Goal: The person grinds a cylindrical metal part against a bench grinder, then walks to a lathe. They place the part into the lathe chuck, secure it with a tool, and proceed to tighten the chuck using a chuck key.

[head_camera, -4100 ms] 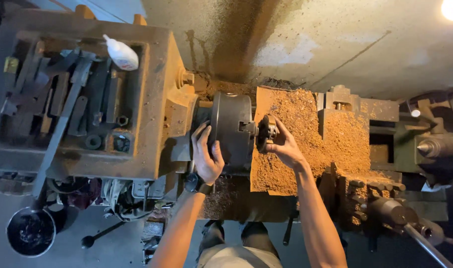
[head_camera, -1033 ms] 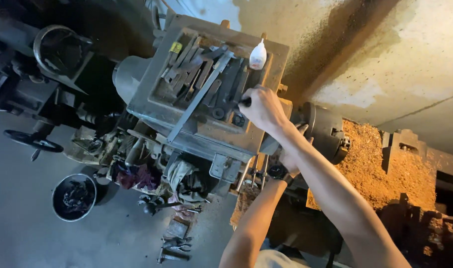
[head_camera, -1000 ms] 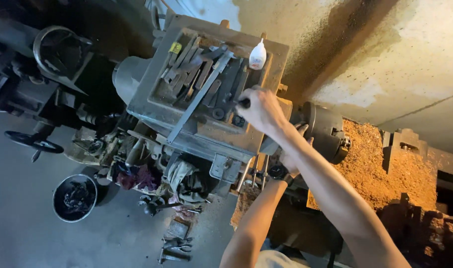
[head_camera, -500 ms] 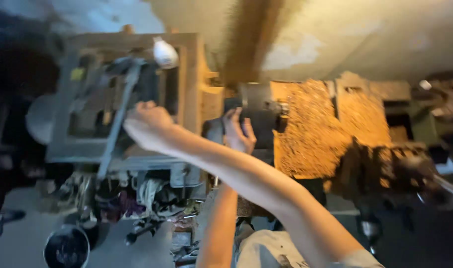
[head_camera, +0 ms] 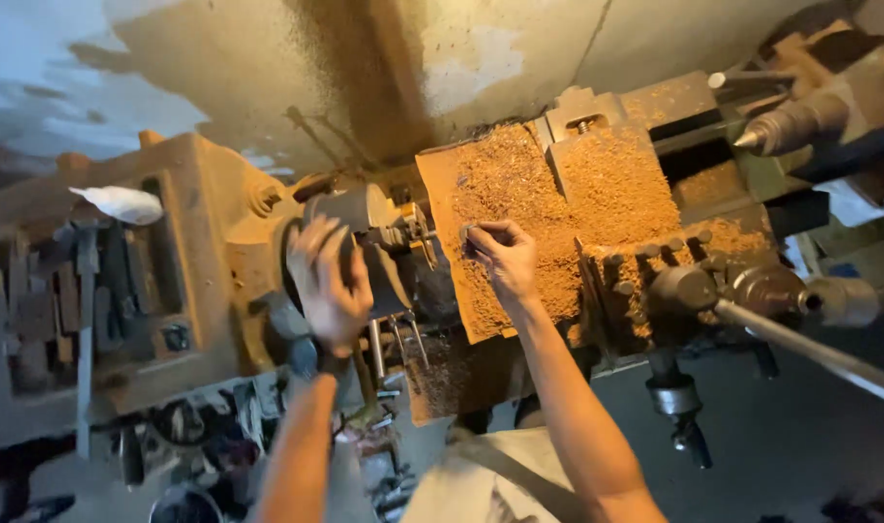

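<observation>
Old grey-brown metal lathe [head_camera: 219, 291], headstock at left, carriage at right; bed and cross-slide buried under orange-brown wood shavings [head_camera: 558, 213].

Dark grey cylindrical steel chuck [head_camera: 365, 242] sits on the spindle between the hands. Judged heavy, rigid, probably oily; best gripped around its outer rim, palm flat, as it offers no handle.

Left hand [head_camera: 328, 281] lies spread over the chuck's rim, fingers wrapped onto it, not clenched. Right hand [head_camera: 500, 257] is just right of the chuck face, fingers pinched together at something small; I cannot tell what, or whether anything is held.

Grey pointed tailstock centre [head_camera: 786, 131] at upper right, well apart. Long steel lever handle [head_camera: 810, 351] runs off frame lower right.

White rag-like object [head_camera: 122, 203] rests on the headstock tray among blurred dark tools. Chuck jaws and any workpiece are hidden by motion blur and shadow.
</observation>
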